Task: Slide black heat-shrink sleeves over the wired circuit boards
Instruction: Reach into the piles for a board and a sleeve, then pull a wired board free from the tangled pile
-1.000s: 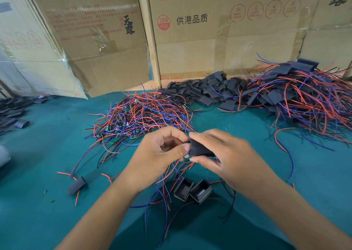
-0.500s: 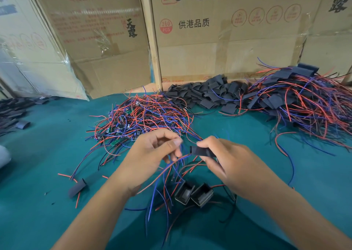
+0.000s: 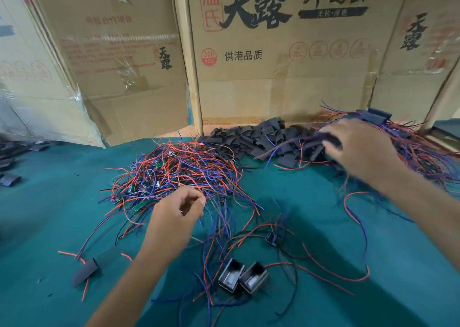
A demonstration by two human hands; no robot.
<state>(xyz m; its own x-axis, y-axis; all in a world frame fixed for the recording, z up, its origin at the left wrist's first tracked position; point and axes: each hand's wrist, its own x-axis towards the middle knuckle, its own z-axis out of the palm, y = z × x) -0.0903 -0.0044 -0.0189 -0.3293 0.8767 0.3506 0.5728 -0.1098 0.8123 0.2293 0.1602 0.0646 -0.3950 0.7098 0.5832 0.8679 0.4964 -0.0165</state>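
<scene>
Reaching right hand (image 3: 358,150) — blurred — over sleeved pile (image 3: 423,147), left hand (image 3: 178,211) beside unsleeved boards (image 3: 174,172)

Hands apart now, no longer meeting at centre. Right hand (image 3: 358,150) swung out to far right, blurred, over sleeved pile (image 3: 423,147), holding sleeved board (image 3: 328,140) w/ wires trailing; grip detail lost in blur. Left hand (image 3: 178,211) let go of the sleeve, stays low nr front edge of unsleeved wire pile (image 3: 174,172), fingers loosely curled, nothing clearly held. Camera tilted up & closer: more of cardboard boxes (image 3: 286,53) showing. Loose wires (image 3: 273,247) at centre now uncovered on green mat (image 3: 49,214).
</scene>
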